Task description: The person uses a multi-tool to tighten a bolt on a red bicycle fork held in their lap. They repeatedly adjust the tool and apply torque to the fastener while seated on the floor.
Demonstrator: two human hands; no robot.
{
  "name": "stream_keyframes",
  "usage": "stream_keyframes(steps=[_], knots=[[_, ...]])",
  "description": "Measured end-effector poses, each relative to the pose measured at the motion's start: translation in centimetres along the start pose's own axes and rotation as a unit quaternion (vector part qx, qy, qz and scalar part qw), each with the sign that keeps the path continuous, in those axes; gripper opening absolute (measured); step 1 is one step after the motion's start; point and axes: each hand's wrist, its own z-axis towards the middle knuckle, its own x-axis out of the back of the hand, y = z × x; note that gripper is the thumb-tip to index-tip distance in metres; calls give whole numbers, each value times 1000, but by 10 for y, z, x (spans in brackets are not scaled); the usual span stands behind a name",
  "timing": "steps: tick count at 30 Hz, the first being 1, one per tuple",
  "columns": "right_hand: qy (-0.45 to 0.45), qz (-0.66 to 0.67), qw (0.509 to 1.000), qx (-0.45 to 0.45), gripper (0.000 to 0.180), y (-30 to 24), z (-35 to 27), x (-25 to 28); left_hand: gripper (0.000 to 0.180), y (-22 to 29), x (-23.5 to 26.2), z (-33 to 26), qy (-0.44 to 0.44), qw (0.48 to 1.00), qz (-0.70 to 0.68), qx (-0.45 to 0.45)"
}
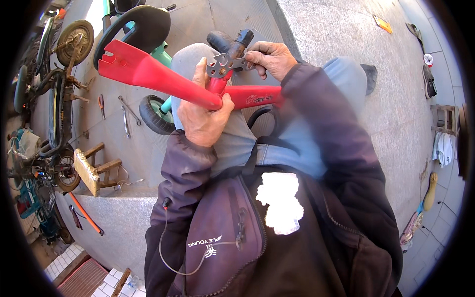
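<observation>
My left hand [205, 119] is wrapped round the joint of a red bike frame [158, 76], its thumb over the tube and a finger pointing up beside it. The frame lies across my lap; one forked end reaches to the upper left, and another tube runs right, under my right sleeve. My right hand [272, 59] pinches a flat grey multi-hole spanner [216, 71] at its right end. The spanner's other end lies over a bolt near the frame's short upright part. Just beyond it is a dark stubby tube [241, 42].
A teal ride-on with a black seat [148, 27] and a black wheel [156, 114] stands beyond my left arm. Spanners [129, 110] and a screwdriver [101, 105] lie on the floor. A wooden stool [89, 171] and an electric bike [59, 94] are at left. An orange-handled tool [85, 213] lies lower left.
</observation>
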Motion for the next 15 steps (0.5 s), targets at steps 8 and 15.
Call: stream_keyframes(steps=[8,15], knots=[[12,32,999,-13,27,4,-2,-2,71,0,-1,4,15,999,19,-26],[14,55,998,-20,28,9,-8,-7,61,-6,-6,3,50,996,42,-62]])
